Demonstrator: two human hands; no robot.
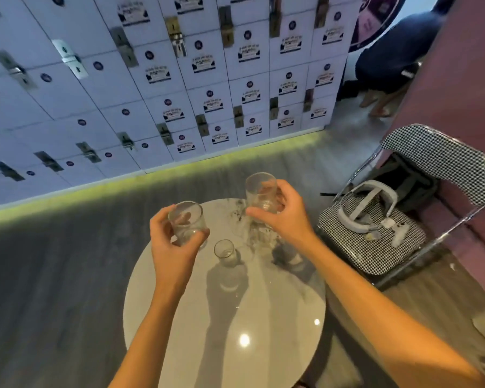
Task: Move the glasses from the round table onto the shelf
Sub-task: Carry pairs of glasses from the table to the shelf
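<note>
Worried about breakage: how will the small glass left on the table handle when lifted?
The small glass looks clear and empty, so probably light and fragile. Its smooth sides may be slippery; on the glossy table it might slide.

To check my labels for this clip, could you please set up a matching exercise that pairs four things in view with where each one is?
Things:
1. taller glass
2. wide tumbler
3. small glass
4. white headset

Places:
A. standing on the round table
B. held in the left hand
C. lying on the houndstooth chair seat
D. held in the right hand

Pairs: 1-D, 2-B, 3-A, 4-C
</note>
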